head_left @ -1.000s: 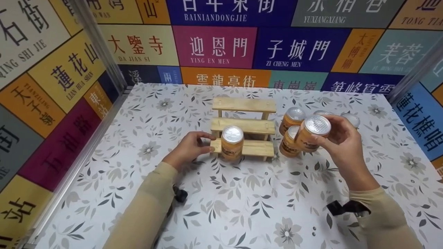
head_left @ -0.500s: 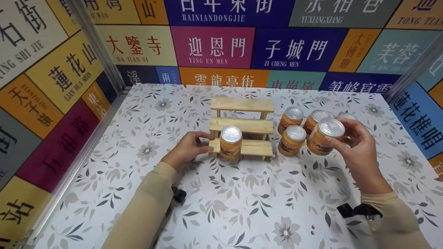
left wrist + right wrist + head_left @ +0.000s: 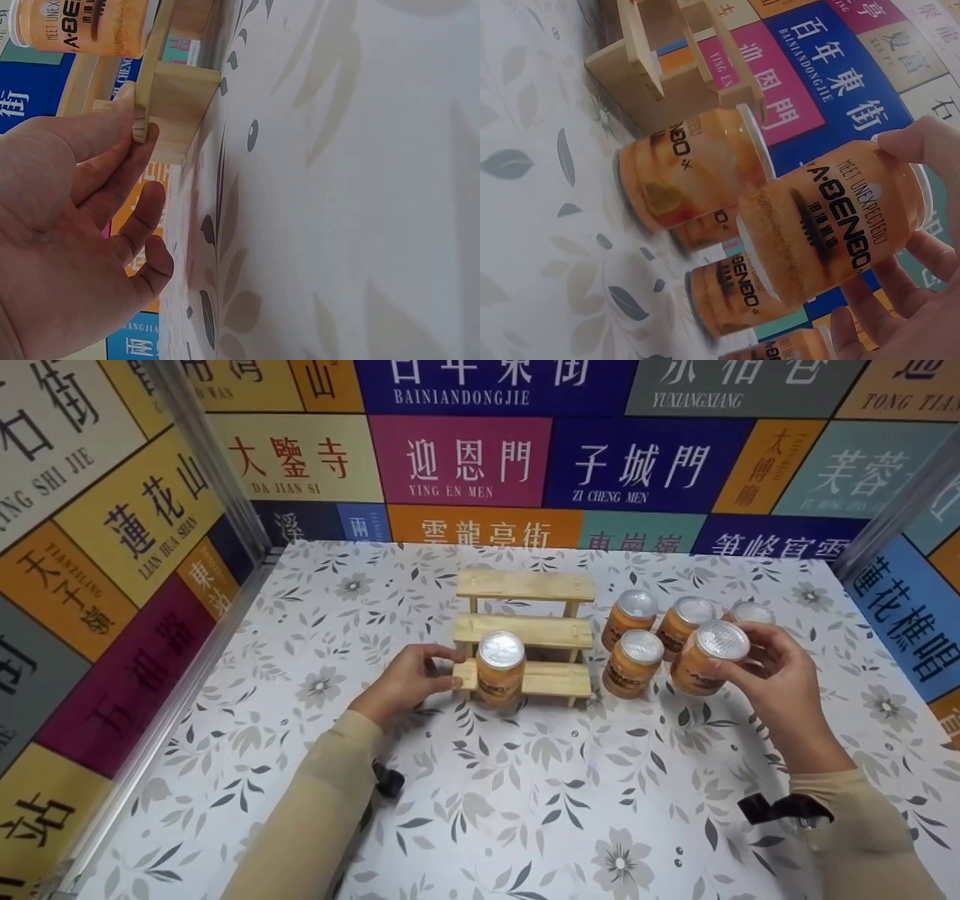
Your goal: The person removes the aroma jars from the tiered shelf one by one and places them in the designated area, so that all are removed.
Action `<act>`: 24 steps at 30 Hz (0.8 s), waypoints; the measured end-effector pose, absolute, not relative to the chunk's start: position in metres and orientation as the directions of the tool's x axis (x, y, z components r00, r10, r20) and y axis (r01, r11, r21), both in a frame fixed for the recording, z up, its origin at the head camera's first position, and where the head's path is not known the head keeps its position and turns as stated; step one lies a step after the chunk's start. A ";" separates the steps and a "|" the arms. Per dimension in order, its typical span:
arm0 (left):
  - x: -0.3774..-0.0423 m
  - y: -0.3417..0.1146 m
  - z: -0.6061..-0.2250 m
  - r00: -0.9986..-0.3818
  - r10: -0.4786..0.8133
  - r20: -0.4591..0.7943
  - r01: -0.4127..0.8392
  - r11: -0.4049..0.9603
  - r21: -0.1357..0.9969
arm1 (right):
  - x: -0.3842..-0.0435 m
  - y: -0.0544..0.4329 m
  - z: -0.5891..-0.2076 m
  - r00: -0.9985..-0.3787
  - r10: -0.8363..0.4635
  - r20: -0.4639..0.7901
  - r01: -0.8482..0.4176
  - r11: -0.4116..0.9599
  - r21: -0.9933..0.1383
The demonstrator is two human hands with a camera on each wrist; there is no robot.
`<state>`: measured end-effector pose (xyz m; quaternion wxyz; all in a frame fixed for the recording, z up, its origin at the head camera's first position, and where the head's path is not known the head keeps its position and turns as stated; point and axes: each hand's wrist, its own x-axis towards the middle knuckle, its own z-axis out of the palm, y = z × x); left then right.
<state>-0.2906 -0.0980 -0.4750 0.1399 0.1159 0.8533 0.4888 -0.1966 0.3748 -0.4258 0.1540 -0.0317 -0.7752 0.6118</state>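
A small three-step wooden shelf stands on the table, and one orange can with a silver lid sits upright on its lowest step. My left hand pinches the left end of that step; the left wrist view shows the thumb on top of the board and a finger underneath. To the right, my right hand grips another orange can near its lid, thumb on one side and fingers on the other. In the right wrist view this held can leans, its base raised off the tabletop.
Several matching cans stand right of the shelf: a front can, a rear can and others partly behind the held one. A flower-patterned cloth covers the table. Walls of coloured sign panels enclose the back and sides.
My right hand has carried its can rightward, away from the front standing can, then slightly lower. My left hand keeps its place on the shelf.
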 end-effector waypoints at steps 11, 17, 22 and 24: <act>-0.293 -0.098 -0.476 -0.934 0.340 -0.114 0.077 0.501 0.862 | -0.208 0.385 -0.438 -0.960 0.237 0.151 -0.047 0.393 -0.918; -0.292 -0.098 -0.474 -0.934 0.336 -0.119 0.071 0.503 0.861 | -0.214 0.391 -0.447 -0.964 0.225 0.140 -0.021 0.462 -0.886; -0.292 -0.097 -0.473 -0.937 0.328 -0.120 0.069 0.511 0.857 | -0.215 0.395 -0.453 -0.971 0.213 0.105 0.017 0.503 -0.864; -0.292 -0.097 -0.473 -0.937 0.327 -0.121 0.068 0.512 0.857 | -0.216 0.396 -0.455 -0.973 0.212 0.092 0.029 0.509 -0.861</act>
